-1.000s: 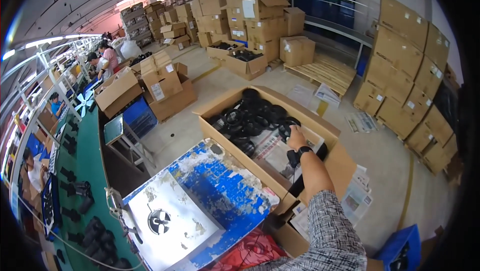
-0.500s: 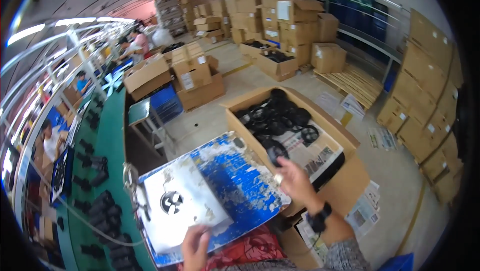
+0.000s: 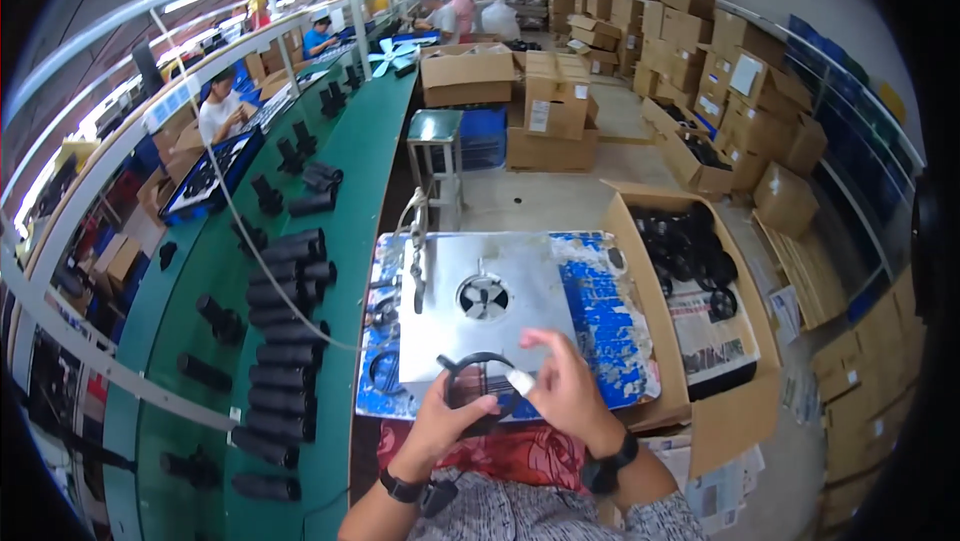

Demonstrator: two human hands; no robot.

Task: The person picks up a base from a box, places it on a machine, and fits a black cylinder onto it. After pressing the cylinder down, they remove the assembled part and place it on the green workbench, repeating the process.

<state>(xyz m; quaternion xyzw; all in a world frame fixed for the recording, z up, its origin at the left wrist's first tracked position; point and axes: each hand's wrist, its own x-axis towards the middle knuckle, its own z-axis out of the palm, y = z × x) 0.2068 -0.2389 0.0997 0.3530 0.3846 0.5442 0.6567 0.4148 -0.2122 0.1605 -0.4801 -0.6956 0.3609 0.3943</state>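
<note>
A round black plastic ring with a dark round body is raised in front of me, over the near edge of a silver metal plate. My left hand grips its left and lower rim between thumb and fingers. At the ring's right side is my right hand, its white-wrapped digit pressed against the rim and another finger raised and bent. Beyond the ring, the plate has a round opening with a small bladed part in it. A metal toggle clamp stands at the plate's left.
The plate lies on a chipped blue board. An open carton of black round parts stands right. A green conveyor with several black tubular parts runs along the left. A stool and cartons stand ahead.
My right hand has come from the carton to above the plate, with a black ring now between both hands. My left hand has taken hold of it. The view has swung left.
</note>
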